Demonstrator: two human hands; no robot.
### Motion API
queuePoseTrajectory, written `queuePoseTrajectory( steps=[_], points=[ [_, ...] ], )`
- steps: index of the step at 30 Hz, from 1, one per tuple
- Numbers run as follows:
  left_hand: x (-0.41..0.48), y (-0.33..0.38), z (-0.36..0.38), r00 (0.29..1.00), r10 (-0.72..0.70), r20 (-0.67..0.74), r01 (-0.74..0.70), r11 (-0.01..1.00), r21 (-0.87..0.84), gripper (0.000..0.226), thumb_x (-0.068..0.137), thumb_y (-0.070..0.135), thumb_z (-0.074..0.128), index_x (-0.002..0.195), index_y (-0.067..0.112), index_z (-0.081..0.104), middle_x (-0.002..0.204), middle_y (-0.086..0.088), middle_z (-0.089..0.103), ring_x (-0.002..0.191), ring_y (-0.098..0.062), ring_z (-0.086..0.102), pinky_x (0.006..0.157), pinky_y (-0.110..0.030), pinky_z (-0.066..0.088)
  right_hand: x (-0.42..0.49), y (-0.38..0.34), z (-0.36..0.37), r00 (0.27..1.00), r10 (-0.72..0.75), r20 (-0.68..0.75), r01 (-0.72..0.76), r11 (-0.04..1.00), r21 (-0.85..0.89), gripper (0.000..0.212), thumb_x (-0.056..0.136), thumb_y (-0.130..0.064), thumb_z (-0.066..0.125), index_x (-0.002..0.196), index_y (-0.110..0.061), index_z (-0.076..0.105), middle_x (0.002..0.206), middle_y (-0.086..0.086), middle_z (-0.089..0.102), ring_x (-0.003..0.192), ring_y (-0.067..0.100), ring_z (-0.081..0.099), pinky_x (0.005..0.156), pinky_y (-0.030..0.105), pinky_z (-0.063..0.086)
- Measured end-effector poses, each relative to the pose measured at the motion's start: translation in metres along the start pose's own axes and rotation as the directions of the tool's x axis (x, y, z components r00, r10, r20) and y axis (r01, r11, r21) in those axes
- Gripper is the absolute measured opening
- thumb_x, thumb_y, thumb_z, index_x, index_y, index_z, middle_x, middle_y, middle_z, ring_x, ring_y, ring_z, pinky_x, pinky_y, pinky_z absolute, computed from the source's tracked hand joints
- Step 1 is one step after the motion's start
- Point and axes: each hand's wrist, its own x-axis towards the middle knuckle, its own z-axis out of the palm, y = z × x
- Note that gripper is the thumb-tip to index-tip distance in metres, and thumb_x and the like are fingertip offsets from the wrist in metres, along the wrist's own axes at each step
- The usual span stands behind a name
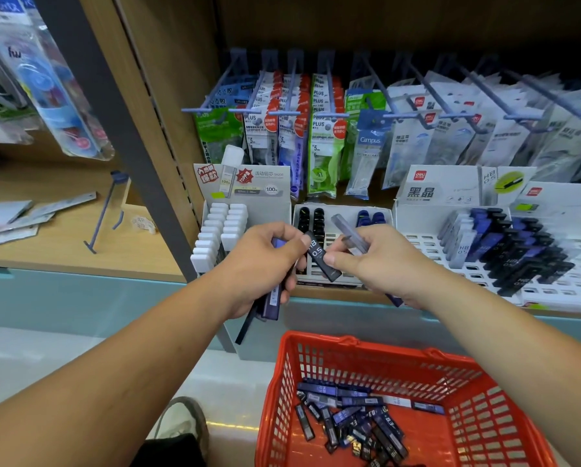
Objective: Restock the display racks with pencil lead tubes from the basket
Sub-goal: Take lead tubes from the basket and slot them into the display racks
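One wide-angle view, worn on the head, faces forward and down; display racks (423, 244) near in front, basket (383, 352) lower in frame.

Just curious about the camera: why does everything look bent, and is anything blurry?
Head view: the wide lens bows the shelf and stretches the forearms; the hanging packets at far left are blurred; the black tube pinched between left hand and right hand reads clearly.

tubes (349, 419) in basket (359, 352), racks (427, 244) on shelf (80, 254) behind
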Motion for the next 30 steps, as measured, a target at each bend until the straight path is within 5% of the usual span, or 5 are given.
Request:
queuePoseTrajectory(
  steps=[4, 10, 20, 25, 30],
  points=[
    [0.002, 0.007, 0.013, 0.997, 0.032, 0.072, -0.035, 0.999, 0.038, 0.017, 0.104, 0.026, 0.063, 0.103, 0.009, 0.066, 0.075, -0.007, 0.061, 0.050, -0.019, 0.050, 0.044, -0.028, 0.044, -0.004, -0.005, -0.008, 0.995, -0.055, -0.082, 0.063, 0.993, 0.099, 0.013, 0.089, -0.020, 0.081, 0.101, -0.021, 0.076, 0.068, -0.010, 0.067, 0.047, -0.005, 0.055, 0.047, 0.009, 0.039],
    [0.008, 0.017, 0.057, 0.998, 0.032, 0.046, -0.031, 0.999, -0.026, 0.019, 0.100, 0.028, 0.068, 0.104, 0.010, 0.066, 0.075, -0.006, 0.060, 0.049, -0.019, 0.050, 0.044, -0.028, 0.044, -0.022, 0.004, -0.039, 0.998, -0.040, -0.053, 0.052, 0.969, 0.242, 0.033, 0.095, -0.008, 0.071, 0.119, -0.032, 0.070, 0.072, 0.000, 0.053, 0.044, 0.013, 0.045, 0.042, 0.023, 0.036],
    [0.005, 0.017, 0.126, 0.974, 0.018, 0.224, -0.033, 0.997, 0.067, 0.020, 0.095, 0.027, 0.075, 0.101, 0.008, 0.070, 0.065, -0.004, 0.061, 0.047, -0.020, 0.049, 0.043, -0.029, 0.045, -0.058, 0.045, -0.109, 0.945, 0.136, -0.297, 0.021, 0.882, 0.471, 0.019, 0.089, -0.008, 0.078, 0.100, -0.015, 0.064, 0.057, 0.013, 0.048, 0.039, 0.021, 0.038, 0.047, 0.027, 0.025],
    [0.008, 0.020, 0.149, 0.979, 0.045, 0.200, -0.058, 0.996, 0.062, 0.013, 0.097, 0.024, 0.072, 0.097, 0.011, 0.071, 0.069, -0.005, 0.059, 0.048, -0.021, 0.049, 0.044, -0.029, 0.045, -0.070, 0.055, -0.136, 0.925, 0.104, -0.366, 0.060, 0.910, 0.410, 0.013, 0.089, -0.009, 0.077, 0.096, -0.018, 0.071, 0.060, 0.001, 0.057, 0.041, 0.018, 0.032, 0.042, 0.023, 0.027],
    [0.021, 0.014, 0.184, 0.996, -0.007, 0.094, 0.010, 1.000, -0.029, 0.014, 0.099, 0.023, 0.070, 0.098, 0.009, 0.067, 0.073, -0.009, 0.060, 0.048, -0.020, 0.052, 0.044, -0.028, 0.044, -0.089, 0.073, -0.180, 0.788, 0.086, -0.610, 0.073, 0.970, 0.232, 0.015, 0.091, -0.008, 0.075, 0.088, -0.022, 0.071, 0.068, -0.003, 0.062, 0.036, 0.006, 0.039, 0.039, 0.018, 0.033]
  ],
)
